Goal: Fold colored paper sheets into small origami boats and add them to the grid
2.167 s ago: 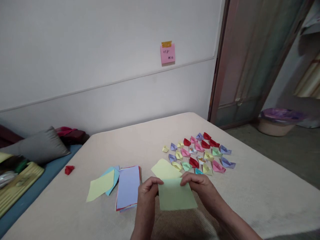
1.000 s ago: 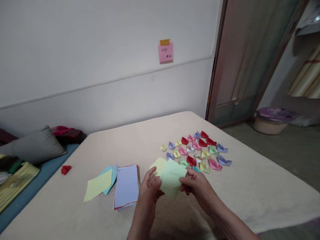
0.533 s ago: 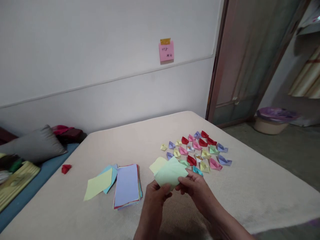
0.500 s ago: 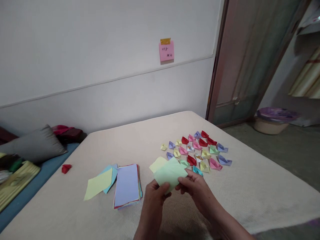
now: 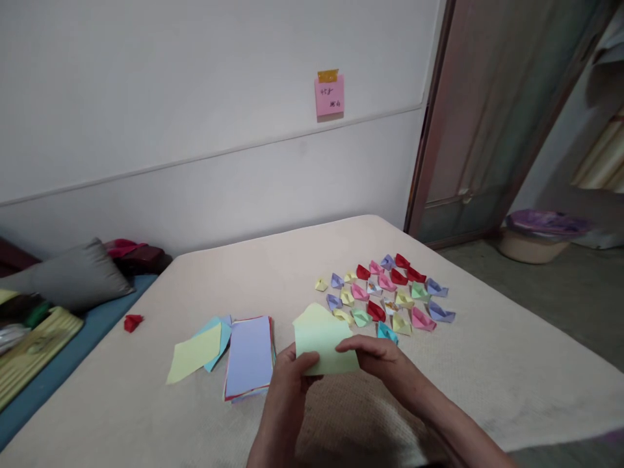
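A pale green sheet of paper [image 5: 324, 341] is held up between my two hands over the bed. My left hand [image 5: 291, 372] pinches its lower left corner, thumb on top. On the right side, my right hand [image 5: 374, 354] grips the sheet's edge with the fingers lying over it. Just behind the green sheet a pale yellow paper [image 5: 314, 313] shows, partly hidden by it. Rows of small folded paper boats [image 5: 376, 311] in red, pink, yellow, purple, green and blue sit beyond my right hand.
Left of my hands lies a stack of coloured paper [image 5: 249, 356] with purple on top. Beside it are a loose yellow sheet [image 5: 195, 353] and a blue sheet [image 5: 220, 344]. A crumpled red paper piece [image 5: 132, 322] lies farther left. A grey pillow [image 5: 73, 276] rests beyond the bed's left edge.
The green sheet has turned from a tilted, diamond-like angle to nearly square in my hands. My right hand has shifted its fingers onto the sheet's right side.
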Tool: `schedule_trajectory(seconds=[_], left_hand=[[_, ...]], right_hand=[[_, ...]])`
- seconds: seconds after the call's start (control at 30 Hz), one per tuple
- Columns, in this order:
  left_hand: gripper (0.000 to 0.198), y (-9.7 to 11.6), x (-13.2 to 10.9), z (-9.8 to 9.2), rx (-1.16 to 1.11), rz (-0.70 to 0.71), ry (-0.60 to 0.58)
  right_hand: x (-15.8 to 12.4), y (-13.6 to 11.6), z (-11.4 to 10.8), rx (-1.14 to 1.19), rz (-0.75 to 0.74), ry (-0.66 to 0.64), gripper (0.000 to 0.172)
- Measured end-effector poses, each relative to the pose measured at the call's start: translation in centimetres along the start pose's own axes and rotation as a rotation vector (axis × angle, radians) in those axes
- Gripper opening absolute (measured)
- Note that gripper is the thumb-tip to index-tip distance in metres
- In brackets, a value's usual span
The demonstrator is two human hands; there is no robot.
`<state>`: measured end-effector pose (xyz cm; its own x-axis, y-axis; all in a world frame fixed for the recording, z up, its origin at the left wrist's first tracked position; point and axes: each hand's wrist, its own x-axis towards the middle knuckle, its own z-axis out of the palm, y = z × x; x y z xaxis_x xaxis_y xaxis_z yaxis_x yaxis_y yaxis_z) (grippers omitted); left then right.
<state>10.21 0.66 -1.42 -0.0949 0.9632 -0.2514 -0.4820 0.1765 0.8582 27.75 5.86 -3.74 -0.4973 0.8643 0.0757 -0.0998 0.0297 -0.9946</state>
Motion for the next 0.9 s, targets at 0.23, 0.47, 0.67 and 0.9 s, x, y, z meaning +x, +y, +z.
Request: schedule_trajectory(seconds=[0.23,0.47,0.67,0.9], left_hand=[[0.026,0.0,0.0,0.2,0.018,0.026,-0.012],[0.028,-0.1,0.0,0.2,0.009,0.070,-0.010],[0.032,0.0,0.3,0.3,-0.028,0.090,0.006],[0.024,-0.7,0.9,-0.3,-0.081,0.080,-0.009]], right_hand=[[-0.1,-0.6,0.4,0.032,0.063,-0.009,0.022],[-0.4,-0.9,0.1,0.032,0.093,-0.049,0.026],[-0.5,-0.9,0.1,-0.014,0.030,-0.011,0.020],[-0.4,-0.1,0.0,-0.021,0.007,0.126,0.019]])
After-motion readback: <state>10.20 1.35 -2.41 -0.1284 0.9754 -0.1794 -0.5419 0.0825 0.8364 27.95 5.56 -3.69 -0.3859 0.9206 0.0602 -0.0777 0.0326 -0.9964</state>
